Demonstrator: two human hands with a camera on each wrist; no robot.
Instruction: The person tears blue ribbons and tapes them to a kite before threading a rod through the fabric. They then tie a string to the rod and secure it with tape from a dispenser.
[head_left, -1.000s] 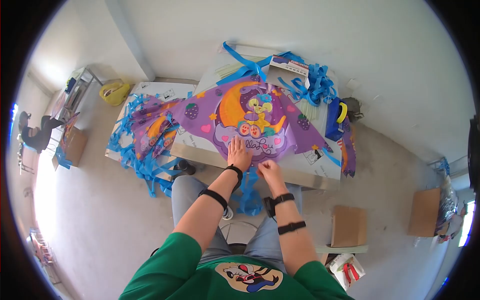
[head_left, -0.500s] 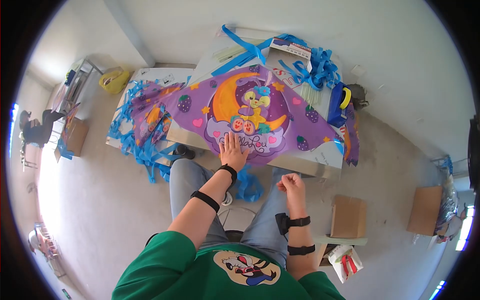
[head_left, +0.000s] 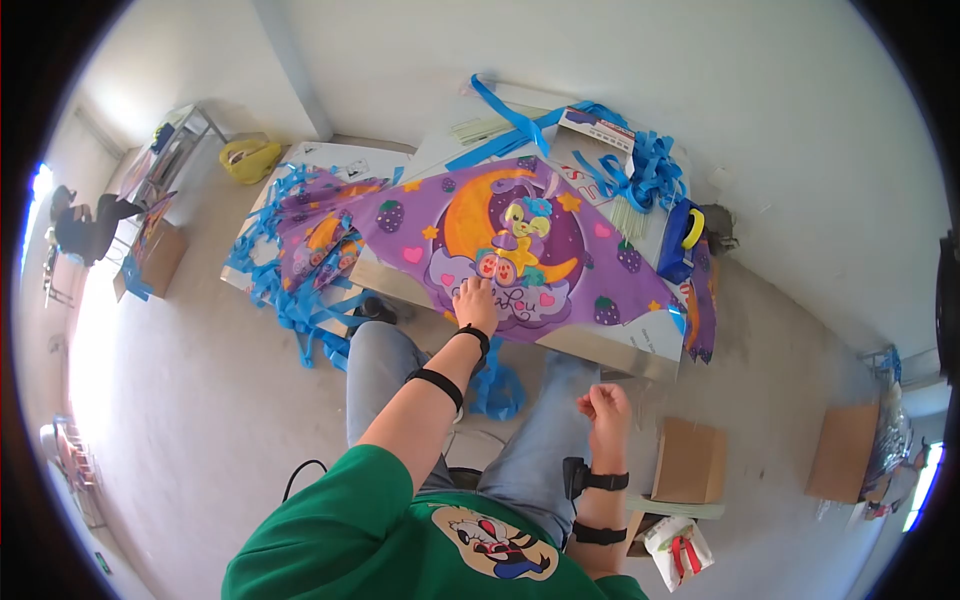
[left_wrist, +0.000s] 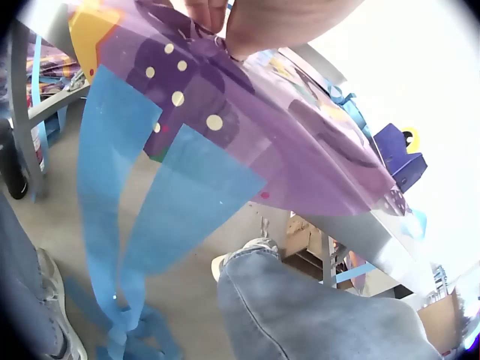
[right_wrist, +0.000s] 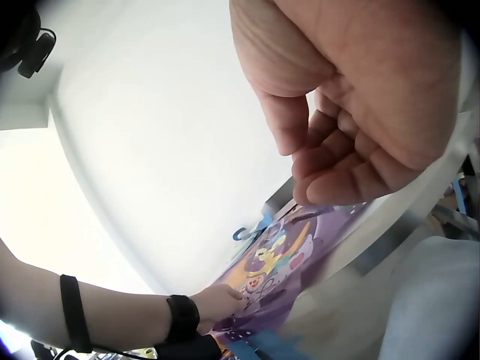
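Note:
A purple kite sail (head_left: 590, 255), printed with a cartoon rabbit on an orange moon, is spread over the table, its lower edge overhanging the near side. My left hand (head_left: 477, 305) is on its lower part, over the lettering. In the left wrist view the thumb and fingers pinch the film, which puckers there. Two blue ribbon tails (left_wrist: 191, 195) hang from that edge toward the floor. My right hand (head_left: 607, 415) is off the kite, above my thigh near the table's front edge. Its fingers are curled, thumb close to the index finger, with nothing visible between them.
More purple kites (head_left: 315, 225) with tangled blue ribbons (head_left: 290, 300) lie on the left-hand table. At the back are a small carton (head_left: 598, 130), blue ribbon coils (head_left: 655, 165), thin pale rods (head_left: 630, 220) and a blue tape dispenser (head_left: 677, 255). A cardboard box (head_left: 690, 460) stands at lower right.
My right hand has left the kite's lower edge and moved down and right. My left hand was flat on the kite; its fingers are now bent, gathering the film.

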